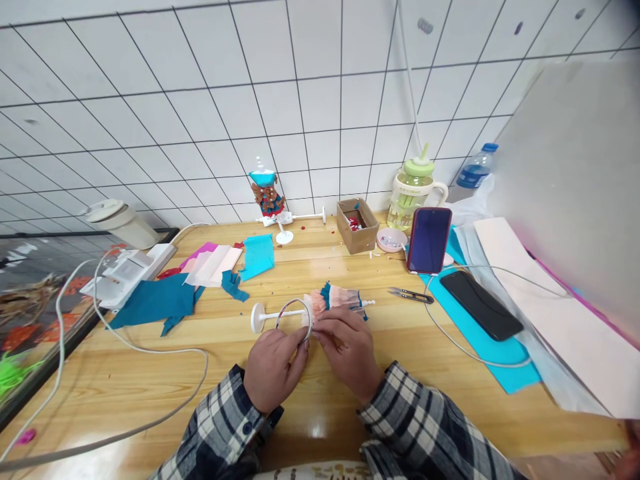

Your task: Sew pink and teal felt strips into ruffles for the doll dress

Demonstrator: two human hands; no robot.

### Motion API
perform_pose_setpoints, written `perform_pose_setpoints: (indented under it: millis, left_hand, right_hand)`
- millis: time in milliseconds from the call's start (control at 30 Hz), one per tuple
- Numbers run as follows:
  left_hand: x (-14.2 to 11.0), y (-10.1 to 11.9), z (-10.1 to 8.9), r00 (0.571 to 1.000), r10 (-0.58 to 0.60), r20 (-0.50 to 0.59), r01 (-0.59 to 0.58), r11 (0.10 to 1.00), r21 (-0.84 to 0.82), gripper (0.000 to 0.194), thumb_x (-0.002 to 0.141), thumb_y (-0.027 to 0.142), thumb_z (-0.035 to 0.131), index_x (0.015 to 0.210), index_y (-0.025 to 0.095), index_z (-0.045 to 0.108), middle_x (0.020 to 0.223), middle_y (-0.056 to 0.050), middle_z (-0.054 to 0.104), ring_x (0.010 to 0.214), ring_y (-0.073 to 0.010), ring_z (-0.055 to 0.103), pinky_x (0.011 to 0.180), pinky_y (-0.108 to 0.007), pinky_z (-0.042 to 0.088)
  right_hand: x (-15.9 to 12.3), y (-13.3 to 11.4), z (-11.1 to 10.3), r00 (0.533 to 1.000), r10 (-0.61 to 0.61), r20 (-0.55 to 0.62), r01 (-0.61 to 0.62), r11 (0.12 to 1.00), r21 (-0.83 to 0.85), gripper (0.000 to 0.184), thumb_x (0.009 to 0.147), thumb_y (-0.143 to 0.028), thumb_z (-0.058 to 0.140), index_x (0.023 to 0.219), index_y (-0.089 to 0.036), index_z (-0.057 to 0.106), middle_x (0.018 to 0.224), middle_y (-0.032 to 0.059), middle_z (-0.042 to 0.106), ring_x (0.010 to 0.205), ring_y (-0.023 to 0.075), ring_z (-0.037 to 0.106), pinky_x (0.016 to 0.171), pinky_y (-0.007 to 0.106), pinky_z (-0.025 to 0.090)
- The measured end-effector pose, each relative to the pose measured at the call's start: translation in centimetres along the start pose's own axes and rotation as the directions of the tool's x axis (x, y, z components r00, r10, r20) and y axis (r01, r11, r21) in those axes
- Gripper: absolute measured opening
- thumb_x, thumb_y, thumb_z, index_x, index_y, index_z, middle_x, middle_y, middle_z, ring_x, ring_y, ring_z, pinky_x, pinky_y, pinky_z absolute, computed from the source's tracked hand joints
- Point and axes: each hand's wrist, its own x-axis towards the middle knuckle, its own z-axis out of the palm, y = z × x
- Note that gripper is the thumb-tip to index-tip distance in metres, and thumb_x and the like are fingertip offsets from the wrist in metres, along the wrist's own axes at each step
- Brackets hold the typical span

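Both my hands are at a thin whitish ring [281,308], perhaps a narrow tape roll, raised over the table. My left hand [273,365] pinches its lower edge between thumb and fingers. My right hand [353,352] is closed at the ring's right side, its fingertips pressed together; whatever they pinch is too small to make out. Just behind my hands lies a small figure [345,298] on its side, wrapped in ruffled peach and teal material. Its white stand [257,318] points left, partly seen through the ring. My right fingers cover part of the figure.
Small thread snips [411,295] lie right of the figure, near a black phone [480,303] and an upright phone [429,240]. A cardboard box [358,227], a dressed figure [269,193] and a jug [417,187] stand along the wall. Teal sheets [153,300] and a cable [165,417] lie left.
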Motion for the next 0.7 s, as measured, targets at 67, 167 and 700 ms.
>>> perform_pose_setpoints:
  millis: [67,167,700]
  left_hand:
    - [0.1,-0.1,0.0,0.999,-0.002,-0.033,0.002,1.000,0.020,0.020,0.091,0.024,0.048,0.098,0.017,0.066,0.061,-0.001,0.060,0.059,-0.0183,0.056,0.059,-0.032,0.039]
    - [0.1,-0.2,-0.2,0.996,-0.025,-0.082,0.027,0.999,0.023,0.020,0.089,0.025,0.050,0.090,0.018,0.068,0.056,0.000,0.057,0.055,-0.0177,0.053,0.057,-0.031,0.038]
    - [-1.3,-10.9,-3.0,0.858,-0.462,-0.223,0.478,0.878,0.024,0.035,0.088,0.043,0.049,0.096,0.018,0.072,0.090,-0.007,0.071,0.089,-0.0248,0.063,0.088,-0.039,0.044]
  right_hand:
    - [0.0,0.0,0.0,1.000,0.020,0.007,-0.020,1.000,0.004,0.006,0.089,-0.022,0.061,0.089,-0.023,0.066,0.092,0.0021,0.069,0.090,0.0178,0.061,0.085,0.035,0.046]
    - [-0.1,-0.1,0.0,0.997,0.013,0.080,-0.015,0.999,0.029,0.008,0.092,-0.022,0.053,0.090,-0.021,0.061,0.094,0.0042,0.066,0.092,0.0187,0.059,0.084,0.035,0.045]
    - [-1.1,-0.3,-0.7,0.993,-0.080,-0.089,0.093,0.984,0.154,0.016,0.089,-0.009,0.044,0.095,-0.022,0.050,0.090,0.0048,0.055,0.086,0.0182,0.055,0.078,0.033,0.047]
